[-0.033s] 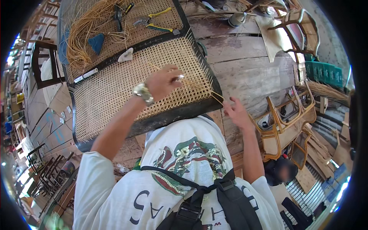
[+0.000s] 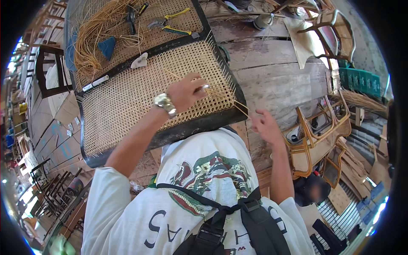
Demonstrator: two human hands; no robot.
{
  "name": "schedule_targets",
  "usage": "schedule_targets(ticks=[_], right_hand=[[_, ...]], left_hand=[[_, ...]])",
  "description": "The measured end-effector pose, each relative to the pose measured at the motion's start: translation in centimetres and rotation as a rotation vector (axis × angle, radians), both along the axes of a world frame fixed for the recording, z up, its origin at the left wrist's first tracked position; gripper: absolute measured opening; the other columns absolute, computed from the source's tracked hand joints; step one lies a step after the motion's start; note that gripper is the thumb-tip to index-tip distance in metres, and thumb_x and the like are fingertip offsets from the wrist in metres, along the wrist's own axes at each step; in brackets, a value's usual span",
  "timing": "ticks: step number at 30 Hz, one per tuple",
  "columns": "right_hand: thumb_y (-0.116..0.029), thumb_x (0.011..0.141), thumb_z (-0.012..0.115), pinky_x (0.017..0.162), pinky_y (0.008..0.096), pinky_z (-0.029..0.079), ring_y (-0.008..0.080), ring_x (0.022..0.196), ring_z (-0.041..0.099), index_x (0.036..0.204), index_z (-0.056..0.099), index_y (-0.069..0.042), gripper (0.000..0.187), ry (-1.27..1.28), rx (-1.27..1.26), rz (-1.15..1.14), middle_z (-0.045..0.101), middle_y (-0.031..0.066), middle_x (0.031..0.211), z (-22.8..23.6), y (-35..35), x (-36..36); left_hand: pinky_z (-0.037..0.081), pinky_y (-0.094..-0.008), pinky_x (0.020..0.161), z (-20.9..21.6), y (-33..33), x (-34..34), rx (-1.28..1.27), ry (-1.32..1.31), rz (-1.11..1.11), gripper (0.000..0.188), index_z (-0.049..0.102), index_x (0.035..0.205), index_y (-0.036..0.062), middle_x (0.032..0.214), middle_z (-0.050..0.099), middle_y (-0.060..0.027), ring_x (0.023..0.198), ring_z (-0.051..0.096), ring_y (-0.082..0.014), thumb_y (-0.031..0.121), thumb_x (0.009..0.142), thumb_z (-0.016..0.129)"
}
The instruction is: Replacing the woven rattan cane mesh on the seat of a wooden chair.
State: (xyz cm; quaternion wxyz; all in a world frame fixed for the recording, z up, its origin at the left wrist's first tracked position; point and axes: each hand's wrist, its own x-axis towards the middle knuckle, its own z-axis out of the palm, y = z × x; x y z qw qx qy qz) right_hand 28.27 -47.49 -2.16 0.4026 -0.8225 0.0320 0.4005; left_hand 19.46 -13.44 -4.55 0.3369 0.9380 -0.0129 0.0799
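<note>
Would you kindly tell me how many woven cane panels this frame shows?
2: one panel under the left hand, another panel beyond the crossbar; more may be hidden.

shears lie on woven panel

A furniture workshop with cane weaving at its centre.
A woven cane panel in a black frame carries a heap of loose cane strands and yellow-handled cutters. Pale wooden chair frames lie to the right on the worn plank floor, with wooden boards beyond them; a dark wooden chair and more dark furniture frames crowd the left.
</note>
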Motion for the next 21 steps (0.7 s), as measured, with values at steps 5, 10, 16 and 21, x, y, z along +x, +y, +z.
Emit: schedule_targets(ticks=[5, 10, 16, 21], right_hand=[[-0.026, 0.093, 0.07, 0.06, 0.024, 0.041, 0.0058, 0.066, 0.049, 0.089, 0.07, 0.002, 0.028, -0.187, 0.092, 0.093, 0.059, -0.0021, 0.068, 5.5, -5.7, 3.4], [-0.021, 0.091, 0.07, 0.056, 0.0244, 0.037, 0.0046, 0.063, 0.045, 0.086, 0.069, 0.001, 0.023, -0.366, -0.12, 0.154, 0.057, -0.0038, 0.067, -1.2, -8.6, 5.7], [-0.027, 0.09, 0.071, 0.067, 0.0296, 0.047, 0.0116, 0.073, 0.058, 0.093, 0.07, 0.001, 0.028, -0.291, -0.296, 0.562, 0.065, 0.0044, 0.074, -4.5, -13.7, 12.3], [-0.019, 0.092, 0.067, 0.08, 0.0311, 0.052, 0.0203, 0.09, 0.067, 0.108, 0.068, -0.001, 0.024, -0.618, 0.023, 0.251, 0.07, 0.0132, 0.098, -3.1, -4.1, 13.3]], left_hand=[[0.052, -0.0416, 0.069, -1.0, -1.4, 0.4, -0.011, 0.252, 0.055, 0.023, 0.065, 0.095, 0.0069, 0.103, 0.064, -0.0115, 0.084, 0.065, -0.0315, 0.026, 0.086, 0.072], [0.05, -0.0446, 0.072, -0.2, -1.9, 1.2, -0.19, 0.461, 0.169, 0.029, 0.067, 0.082, 0.0034, 0.078, 0.065, -0.0162, 0.077, 0.064, -0.035, 0.032, 0.082, 0.073], [0.053, -0.043, 0.074, 0.2, 3.3, 0.1, 0.039, 0.633, 0.271, 0.031, 0.073, 0.096, 0.0084, 0.093, 0.069, -0.0132, 0.086, 0.067, -0.0308, 0.037, 0.083, 0.075], [0.051, -0.0323, 0.073, 4.9, 5.1, -3.6, 0.416, 0.242, 0.834, 0.026, 0.071, 0.103, 0.0071, 0.09, 0.066, -0.0099, 0.081, 0.062, -0.0212, 0.026, 0.085, 0.077]])
